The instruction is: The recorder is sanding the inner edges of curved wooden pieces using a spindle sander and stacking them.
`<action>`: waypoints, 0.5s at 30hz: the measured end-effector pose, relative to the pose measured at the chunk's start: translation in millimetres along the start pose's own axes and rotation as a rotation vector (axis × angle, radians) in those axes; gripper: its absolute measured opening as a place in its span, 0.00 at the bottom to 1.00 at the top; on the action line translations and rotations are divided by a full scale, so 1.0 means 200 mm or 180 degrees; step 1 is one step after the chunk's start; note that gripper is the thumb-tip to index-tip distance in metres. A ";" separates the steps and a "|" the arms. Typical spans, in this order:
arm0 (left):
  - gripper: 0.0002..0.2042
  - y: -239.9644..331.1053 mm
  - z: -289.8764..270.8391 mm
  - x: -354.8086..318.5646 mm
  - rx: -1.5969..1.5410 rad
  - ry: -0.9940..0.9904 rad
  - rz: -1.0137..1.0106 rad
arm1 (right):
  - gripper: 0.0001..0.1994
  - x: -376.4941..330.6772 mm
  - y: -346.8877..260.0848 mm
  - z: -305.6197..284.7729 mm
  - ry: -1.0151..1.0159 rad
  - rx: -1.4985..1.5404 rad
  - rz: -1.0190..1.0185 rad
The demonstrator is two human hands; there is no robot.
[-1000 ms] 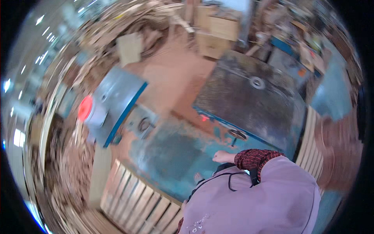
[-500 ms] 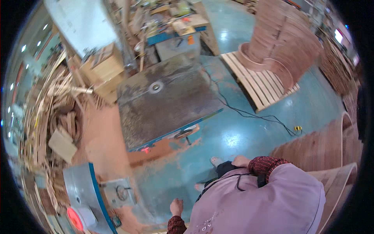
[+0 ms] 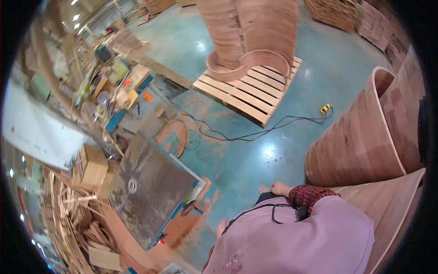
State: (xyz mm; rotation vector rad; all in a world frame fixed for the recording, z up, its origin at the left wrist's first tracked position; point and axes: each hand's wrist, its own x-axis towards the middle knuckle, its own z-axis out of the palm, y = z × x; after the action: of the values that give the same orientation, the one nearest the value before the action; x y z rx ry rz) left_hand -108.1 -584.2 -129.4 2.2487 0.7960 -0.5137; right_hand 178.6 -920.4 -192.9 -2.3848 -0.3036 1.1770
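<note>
My right hand [image 3: 273,188] hangs by my waist at the end of a red checked sleeve, fingers loosely apart and holding nothing. Only a small part of my left hand [image 3: 222,226] shows beside my pale purple apron [image 3: 301,242], too little to tell its state. A thin black cord [image 3: 273,214] runs across the apron. Nearest to my left hand is a dark metal machine table [image 3: 146,192] with a round insert, on a blue base. A big curved wooden shell [image 3: 360,146] stands just right of my right hand.
A wooden pallet [image 3: 242,93] carries stacked curved wooden forms [image 3: 248,32]. A black cable [image 3: 255,133] with a yellow plug [image 3: 325,108] crosses the teal floor [image 3: 246,160]. A cluttered workbench [image 3: 118,84], a cardboard box [image 3: 93,166] and piled wood scraps [image 3: 73,223] fill the left.
The view has swung round: the machine table slid from upper middle to lower left, and the pallet came to top centre. My hands stay near my body, empty.
</note>
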 end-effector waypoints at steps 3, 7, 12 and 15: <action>0.25 0.19 -0.18 0.17 0.0175 -0.0143 0.0232 | 0.24 0.02 0.10 -0.07 0.0050 0.0405 0.0213; 0.25 0.46 -0.45 0.45 0.0406 -0.0331 0.0396 | 0.24 0.03 0.26 -0.03 0.0362 0.0626 0.0636; 0.26 0.53 -0.51 0.98 0.0465 -0.0538 0.0692 | 0.26 0.02 0.36 -0.02 0.0448 0.1267 0.1265; 0.26 0.54 -0.61 1.35 0.0814 -0.0483 0.1041 | 0.25 0.14 0.22 -0.13 0.0407 0.1155 0.1394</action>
State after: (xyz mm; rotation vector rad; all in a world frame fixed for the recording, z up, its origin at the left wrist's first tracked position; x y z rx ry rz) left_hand 178.7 -453.1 -143.1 2.4734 0.2885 -0.6464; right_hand 217.2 -955.0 -219.9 -2.2407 0.4599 1.1329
